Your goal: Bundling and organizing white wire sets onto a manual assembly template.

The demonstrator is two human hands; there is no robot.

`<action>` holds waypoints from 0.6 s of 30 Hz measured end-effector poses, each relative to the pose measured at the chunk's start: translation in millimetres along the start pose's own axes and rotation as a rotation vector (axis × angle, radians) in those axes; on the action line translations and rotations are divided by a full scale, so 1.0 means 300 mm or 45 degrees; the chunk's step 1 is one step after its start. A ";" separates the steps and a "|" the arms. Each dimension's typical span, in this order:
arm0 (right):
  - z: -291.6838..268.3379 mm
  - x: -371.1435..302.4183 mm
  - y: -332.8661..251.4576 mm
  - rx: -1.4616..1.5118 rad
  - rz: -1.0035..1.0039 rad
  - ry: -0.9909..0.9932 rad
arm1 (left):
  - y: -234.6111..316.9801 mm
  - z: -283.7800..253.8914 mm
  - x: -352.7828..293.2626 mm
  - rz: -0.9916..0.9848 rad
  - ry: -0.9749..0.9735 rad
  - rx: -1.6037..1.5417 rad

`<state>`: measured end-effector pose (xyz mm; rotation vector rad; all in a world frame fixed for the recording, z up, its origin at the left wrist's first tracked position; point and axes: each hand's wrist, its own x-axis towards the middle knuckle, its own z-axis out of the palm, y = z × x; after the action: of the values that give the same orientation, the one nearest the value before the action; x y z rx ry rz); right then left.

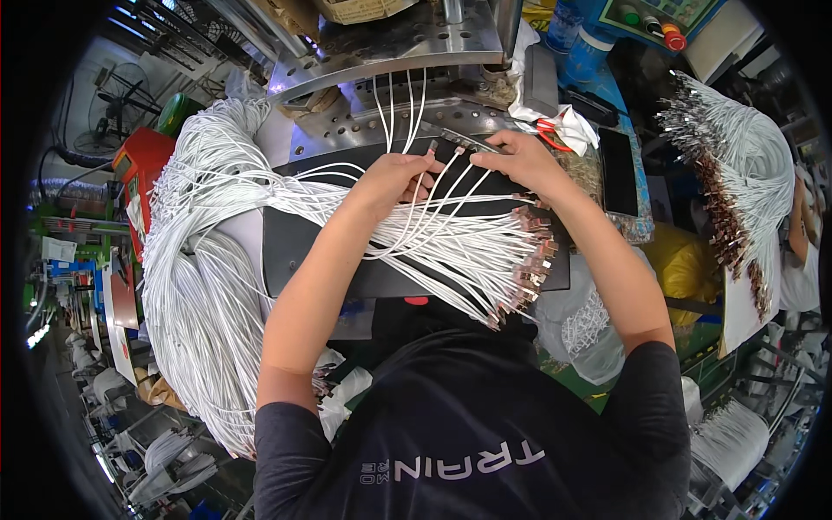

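The white cables (pixel 442 245) lie fanned out right in front of me across a black board (pixel 290 251), their brownish connectors (pixel 536 251) bunched at the right end. My left hand (pixel 394 178) sits over the upper part of the fan, thumb and forefinger closed together on one cable near its connector. My right hand (pixel 529 165) is just across from it, thumb and forefinger drawn narrow beside a slim metal strip (pixel 468 141) and a cable end; whether they grip either one I can't tell from here. Just beyond my hands, a few cable lengths (pixel 392 113) run up between the steel plates of a press (pixel 399 39). To my left a thick bundle (pixel 204 329) hangs down in a long loop, with a red device (pixel 143 173) behind it. To my right are a red-handled tool (pixel 546 130), white tissue (pixel 576 132) and a dark flat slab (pixel 618 172), and farther out another bunch of white cables (pixel 745 156) with brown ends
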<state>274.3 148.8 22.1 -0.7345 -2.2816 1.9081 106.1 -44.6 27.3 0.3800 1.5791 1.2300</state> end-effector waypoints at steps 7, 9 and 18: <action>-0.007 0.007 0.006 -0.009 -0.037 -0.160 | -0.026 -0.025 0.028 0.019 -0.028 0.258; -0.003 0.002 0.001 -0.067 -0.011 -0.150 | -0.030 -0.023 0.033 0.014 -0.076 0.321; -0.015 0.027 -0.061 -0.585 0.112 -0.176 | 0.074 0.032 -0.072 0.472 0.307 1.545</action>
<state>263.0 154.3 38.4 -0.7733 -2.8643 1.5151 115.6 -46.7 58.2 1.3657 2.4183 0.4153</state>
